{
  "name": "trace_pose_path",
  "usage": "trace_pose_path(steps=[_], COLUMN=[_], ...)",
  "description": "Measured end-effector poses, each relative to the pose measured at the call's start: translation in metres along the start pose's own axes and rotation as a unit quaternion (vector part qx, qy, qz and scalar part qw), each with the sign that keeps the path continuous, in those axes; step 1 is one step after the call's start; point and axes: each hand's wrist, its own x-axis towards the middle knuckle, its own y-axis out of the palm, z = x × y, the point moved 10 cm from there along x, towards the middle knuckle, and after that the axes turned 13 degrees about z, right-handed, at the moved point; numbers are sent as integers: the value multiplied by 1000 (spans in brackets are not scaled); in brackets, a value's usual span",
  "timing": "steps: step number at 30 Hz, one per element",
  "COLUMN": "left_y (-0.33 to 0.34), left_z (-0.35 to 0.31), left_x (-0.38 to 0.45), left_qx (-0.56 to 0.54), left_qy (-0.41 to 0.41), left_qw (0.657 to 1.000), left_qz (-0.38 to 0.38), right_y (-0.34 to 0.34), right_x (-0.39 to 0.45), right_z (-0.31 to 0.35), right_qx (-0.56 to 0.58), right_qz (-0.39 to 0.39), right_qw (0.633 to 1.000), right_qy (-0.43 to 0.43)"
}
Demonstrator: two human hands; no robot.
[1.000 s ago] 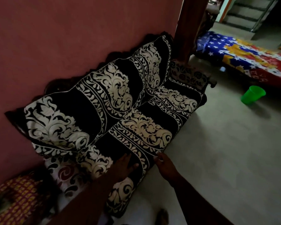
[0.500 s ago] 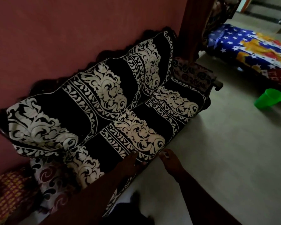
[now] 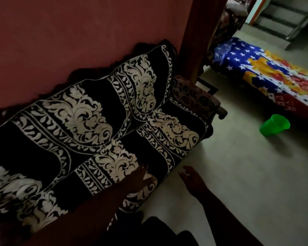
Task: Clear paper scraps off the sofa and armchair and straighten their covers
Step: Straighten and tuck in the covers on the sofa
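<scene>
The sofa (image 3: 100,132) runs long along the pink wall (image 3: 78,41), its axis from about 8 o'clock to 2 o'clock in the head view, draped in a black cover (image 3: 149,121) with cream scrollwork. The left hand (image 3: 140,180) lies on the seat's front edge at about 6 o'clock, fingers straight and flat on the cloth, its grip loose and holding nothing. The right hand (image 3: 192,181) hangs just beside that edge at 5 o'clock, over the floor (image 3: 238,174), apart from the cover; its fingertips look pinched on a small pale speck, possibly a paper scrap, but it is too dim to be sure. The left hand is nearer the cover, so smoothing likely falls to it
</scene>
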Motion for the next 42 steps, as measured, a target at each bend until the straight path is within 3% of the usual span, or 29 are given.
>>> trace_pose_path(steps=[3, 10, 18, 24, 30, 38, 42], left_y=[-35, -76, -101, -132, -178, -226, -218], left_z=[-39, -79, -104, -65, -9, 72, 150], left_x=[30, 109, 176, 266, 367, 488, 520], left_qx=[-8, -52, -82, -144, -134, -70, -90], left_qy=[-6, -89, -146, -179, -227, -297, -375], left_qw=[1000, 992, 979, 968, 960, 946, 917], left_qz=[-6, -67, -118, -104, -92, -108, -98], right_y=[-40, -114, -162, -151, -128, -61, -16], right_x=[38, 153, 281, 407, 527, 722, 799], right_z=[-1, 19, 36, 37, 26, 34, 54], right_qx=[-12, -78, -191, -306, -397, -526, -560], right_qz=[18, 136, 200, 222, 246, 258, 250], right_qw=[1000, 984, 960, 925, 884, 806, 765], right_qy=[9, -80, -32, -47, -16, -83, -196])
